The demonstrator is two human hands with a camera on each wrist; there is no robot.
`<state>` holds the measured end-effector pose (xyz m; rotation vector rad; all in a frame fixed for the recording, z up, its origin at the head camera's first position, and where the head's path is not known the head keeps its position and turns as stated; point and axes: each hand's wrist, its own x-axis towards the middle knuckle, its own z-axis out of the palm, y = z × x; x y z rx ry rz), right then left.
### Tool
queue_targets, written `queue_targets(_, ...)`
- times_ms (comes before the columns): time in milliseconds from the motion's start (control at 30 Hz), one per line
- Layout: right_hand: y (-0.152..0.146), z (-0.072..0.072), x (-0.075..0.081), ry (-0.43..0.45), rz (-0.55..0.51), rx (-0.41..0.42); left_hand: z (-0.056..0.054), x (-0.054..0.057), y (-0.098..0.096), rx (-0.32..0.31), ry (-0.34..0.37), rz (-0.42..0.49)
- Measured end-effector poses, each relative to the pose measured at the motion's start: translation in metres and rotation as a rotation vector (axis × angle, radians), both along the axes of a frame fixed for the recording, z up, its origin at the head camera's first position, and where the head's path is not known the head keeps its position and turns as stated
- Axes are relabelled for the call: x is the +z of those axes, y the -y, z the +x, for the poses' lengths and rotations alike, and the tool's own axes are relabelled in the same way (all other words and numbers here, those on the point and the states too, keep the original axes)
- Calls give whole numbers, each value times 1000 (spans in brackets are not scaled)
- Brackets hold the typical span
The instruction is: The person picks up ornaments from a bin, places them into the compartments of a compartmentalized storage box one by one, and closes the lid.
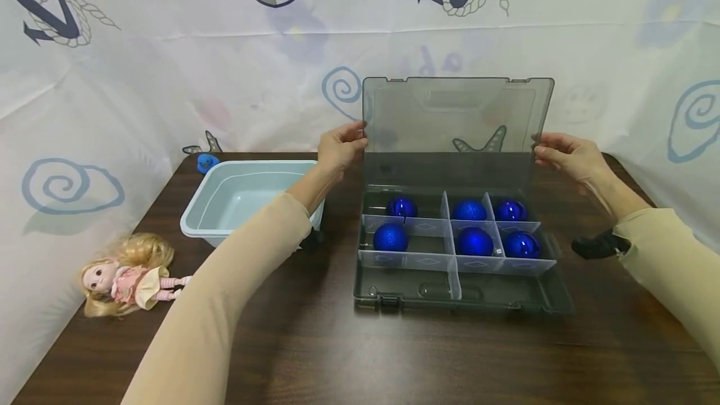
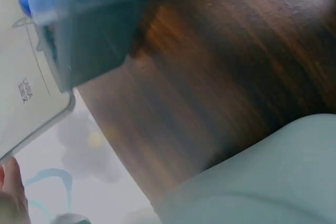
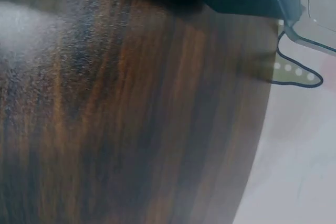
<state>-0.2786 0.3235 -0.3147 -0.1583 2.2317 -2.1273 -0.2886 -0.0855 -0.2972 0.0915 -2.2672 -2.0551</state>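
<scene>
Grey lid (image 1: 416, 114), upright, long axis left-to-right, left grip (image 1: 340, 147) and right grip (image 1: 570, 156) pinching its sides

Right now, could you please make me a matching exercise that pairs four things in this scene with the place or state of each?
Things:
1. doll
2. toy duck
3. smoky lid
4. blue balls

Places and states:
A. raised, held by the left hand and right hand
B. in compartments of the case
C. lying down, dressed in pink and cream
D. by the basin's far left corner

Pairs: 1-C, 2-D, 3-A, 4-B
</scene>
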Motion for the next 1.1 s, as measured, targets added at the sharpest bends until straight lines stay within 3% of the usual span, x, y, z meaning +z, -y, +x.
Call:
queue_targets(233,3,8,5,-50,-127,23,6,2,1,83,-138,-128)
queue_targets(367,4,18,5,-64,-40,50,18,2,2,127,-163,-241)
queue_targets(433,4,24,5,-78,1,68,27,2,4,116,-153,-266)
queue_targets(533,3,36,5,-105,93,75,47,3,8,38,-86,-207)
queue_targets(667,0,58,7,-77,351,63,81,1,19,-91,70,-68)
queue_targets(767,0,74,6,-44,519,103,105,-4,30,-140,131,-35)
queue_targets(933,8,90,-3,-26,630,246,133,-14,45,-230,199,-121)
queue_targets(1100,13,100,-15,-10,648,330,148,-28,51,-333,186,-241)
